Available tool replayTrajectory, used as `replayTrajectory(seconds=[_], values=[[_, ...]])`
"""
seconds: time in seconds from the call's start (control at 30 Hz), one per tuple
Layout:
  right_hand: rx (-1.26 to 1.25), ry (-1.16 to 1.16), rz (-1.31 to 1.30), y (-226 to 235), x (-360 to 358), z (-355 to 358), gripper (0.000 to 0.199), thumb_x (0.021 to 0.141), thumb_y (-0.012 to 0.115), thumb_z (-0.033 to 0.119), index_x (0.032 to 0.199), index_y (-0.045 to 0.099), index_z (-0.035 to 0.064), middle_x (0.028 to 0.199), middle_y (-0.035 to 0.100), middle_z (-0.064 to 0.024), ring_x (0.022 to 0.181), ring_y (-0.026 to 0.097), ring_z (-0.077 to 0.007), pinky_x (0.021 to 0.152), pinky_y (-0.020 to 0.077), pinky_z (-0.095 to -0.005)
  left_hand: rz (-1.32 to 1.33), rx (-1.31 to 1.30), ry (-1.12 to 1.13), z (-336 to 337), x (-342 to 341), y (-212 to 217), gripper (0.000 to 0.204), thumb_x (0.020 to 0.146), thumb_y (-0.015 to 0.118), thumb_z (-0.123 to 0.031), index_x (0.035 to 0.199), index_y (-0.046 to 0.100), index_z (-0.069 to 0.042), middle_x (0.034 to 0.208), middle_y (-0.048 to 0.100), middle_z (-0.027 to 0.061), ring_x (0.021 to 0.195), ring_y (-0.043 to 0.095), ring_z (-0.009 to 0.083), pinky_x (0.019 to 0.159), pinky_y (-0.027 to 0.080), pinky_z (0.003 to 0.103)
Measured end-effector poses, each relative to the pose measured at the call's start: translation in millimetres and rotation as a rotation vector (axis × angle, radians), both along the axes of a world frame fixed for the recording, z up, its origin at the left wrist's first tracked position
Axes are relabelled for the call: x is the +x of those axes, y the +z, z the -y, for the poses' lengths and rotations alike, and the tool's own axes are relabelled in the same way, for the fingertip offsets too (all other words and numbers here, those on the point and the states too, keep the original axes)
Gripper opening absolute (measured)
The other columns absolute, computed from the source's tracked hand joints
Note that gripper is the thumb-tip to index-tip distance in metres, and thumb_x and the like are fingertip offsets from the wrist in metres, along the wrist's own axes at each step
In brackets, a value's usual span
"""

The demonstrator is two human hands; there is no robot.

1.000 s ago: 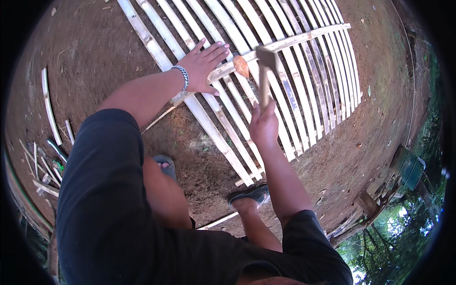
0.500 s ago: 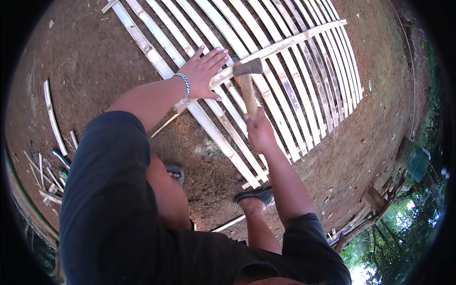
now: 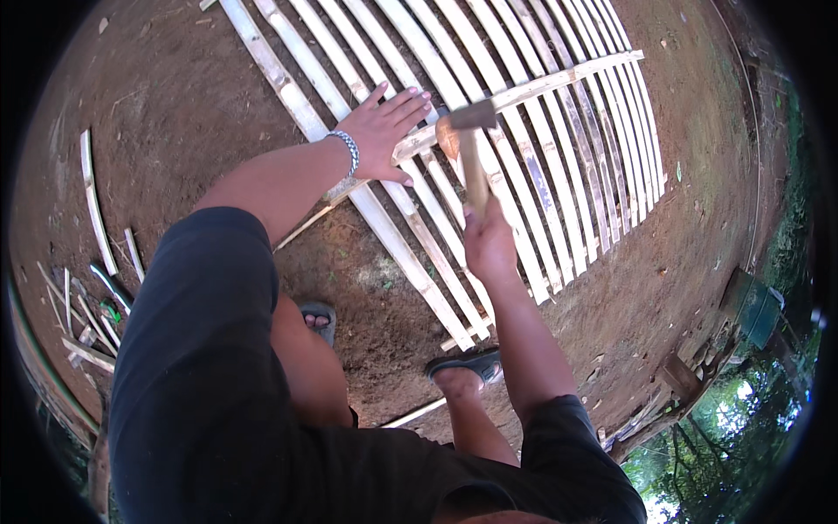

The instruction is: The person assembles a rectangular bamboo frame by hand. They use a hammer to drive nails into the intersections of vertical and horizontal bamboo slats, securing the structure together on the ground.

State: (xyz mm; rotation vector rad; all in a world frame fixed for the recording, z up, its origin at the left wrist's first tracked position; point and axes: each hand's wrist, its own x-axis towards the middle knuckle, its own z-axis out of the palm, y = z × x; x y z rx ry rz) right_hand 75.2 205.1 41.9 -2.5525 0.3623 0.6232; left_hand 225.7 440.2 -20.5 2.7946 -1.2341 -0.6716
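Observation:
My left hand (image 3: 384,135) lies flat with fingers spread on a frame of pale bamboo slats (image 3: 406,262), beside the near end of a bamboo crosspiece (image 3: 567,77). A chain bracelet is on that wrist. My right hand (image 3: 491,246) is wrapped round the lower part of the wooden handle of a hatchet (image 3: 474,179). Its dark metal head, slightly blurred, is over the crosspiece, a short way right of my left fingers. From this angle I cannot tell whether it touches the bamboo.
Bare brown soil (image 3: 166,79) surrounds the frame. Loose bamboo strips (image 3: 92,349) lie at the left, with one longer strip (image 3: 94,201) above them. My sandalled feet stand near the frame's close edge. A dark green object (image 3: 758,306) is at the far right.
The hatchet and my right hand have shifted right, with the head farther from my left hand. My left hand stays flat on the slats. The whole view has shifted slightly.

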Motion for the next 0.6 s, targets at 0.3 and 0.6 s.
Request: replayTrajectory(seconds=[0.3, 0.6], values=[[-0.101, 0.052, -0.188, -2, -4, -3, 0.035, 0.107, 0.054, 0.026, 0.128, 0.045, -0.0005, 0.094, 0.069, -0.0344, 0.09, 0.071, -0.05, 0.073, 0.0557, -0.0575, 0.023, -0.027, 0.006, 0, -1, -2, 0.121, 0.083, 0.058, -0.082, 0.167, 0.01, -0.008, 0.175, 0.006, 0.008, 0.162, 0.003, 0.0227, 0.131, 0.002, 0.051], [0.02, -0.114, 0.039, 8, -11, -10, 0.041, 0.107, 0.056, 0.029, 0.128, 0.044, -0.0042, 0.089, 0.071, -0.0303, 0.08, 0.074, -0.0411, 0.066, 0.0558, -0.0523, 0.034, 0.0, -0.003, 3, -5, 0, 0.122, 0.083, 0.057, -0.083, 0.167, 0.009, -0.009, 0.175, 0.006, 0.0076, 0.162, 0.003, 0.0229, 0.131, 0.003, 0.051]])
